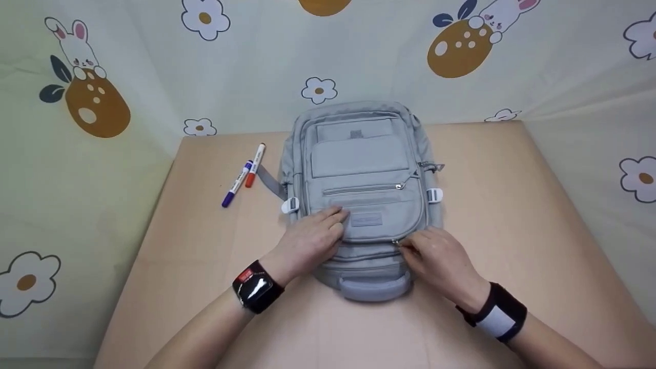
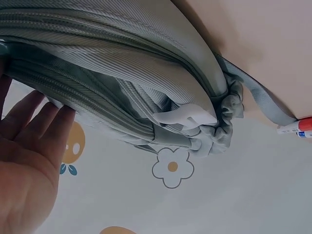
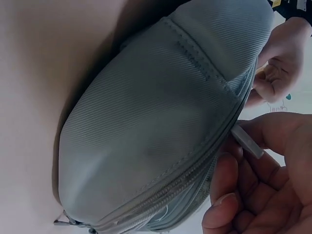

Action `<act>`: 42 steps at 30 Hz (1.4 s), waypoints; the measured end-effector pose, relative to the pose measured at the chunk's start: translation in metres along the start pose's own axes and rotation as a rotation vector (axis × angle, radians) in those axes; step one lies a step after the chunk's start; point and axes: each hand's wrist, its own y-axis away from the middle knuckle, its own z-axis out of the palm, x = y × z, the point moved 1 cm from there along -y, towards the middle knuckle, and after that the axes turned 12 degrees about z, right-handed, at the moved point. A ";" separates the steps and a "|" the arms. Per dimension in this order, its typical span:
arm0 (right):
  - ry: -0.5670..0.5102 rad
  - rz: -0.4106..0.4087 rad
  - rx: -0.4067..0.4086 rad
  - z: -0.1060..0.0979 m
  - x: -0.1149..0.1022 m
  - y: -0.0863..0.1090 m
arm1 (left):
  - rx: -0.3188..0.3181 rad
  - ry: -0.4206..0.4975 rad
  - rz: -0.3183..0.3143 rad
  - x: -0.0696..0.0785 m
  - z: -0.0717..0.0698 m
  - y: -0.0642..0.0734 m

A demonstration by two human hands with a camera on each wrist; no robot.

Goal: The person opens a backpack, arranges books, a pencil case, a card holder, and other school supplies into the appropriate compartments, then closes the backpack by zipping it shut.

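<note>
A grey-blue backpack lies flat on the table, its carry handle towards me. My left hand rests on the lower left of its front, fingers laid over the fabric. In the left wrist view, those fingers reach the zipped edge of the front compartment, and the bag gapes open beside them. At the lower right curve of the same zip, my right hand pinches a zipper pull between thumb and fingers. Part of the zip is hidden under the left hand.
Left of the backpack, two markers lie touching: one with a purple cap, one with an orange-red cap. A loose strap runs from the bag towards them. White side buckles sit on both sides. Patterned cloth hangs around the table.
</note>
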 end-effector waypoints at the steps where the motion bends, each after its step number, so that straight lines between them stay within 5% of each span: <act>1: -0.002 0.011 -0.003 0.000 0.001 0.000 | -0.002 0.005 -0.001 0.000 -0.001 0.001; 12: -0.025 0.056 -0.003 -0.002 0.008 0.002 | 0.031 -0.045 -0.021 -0.014 -0.005 0.028; 24: -0.040 0.145 -0.085 0.000 -0.002 0.001 | -0.067 -0.096 -0.006 -0.022 -0.002 0.037; 42: 0.045 -0.113 -0.075 0.037 -0.061 -0.034 | -0.047 -0.070 -0.044 -0.023 0.000 0.036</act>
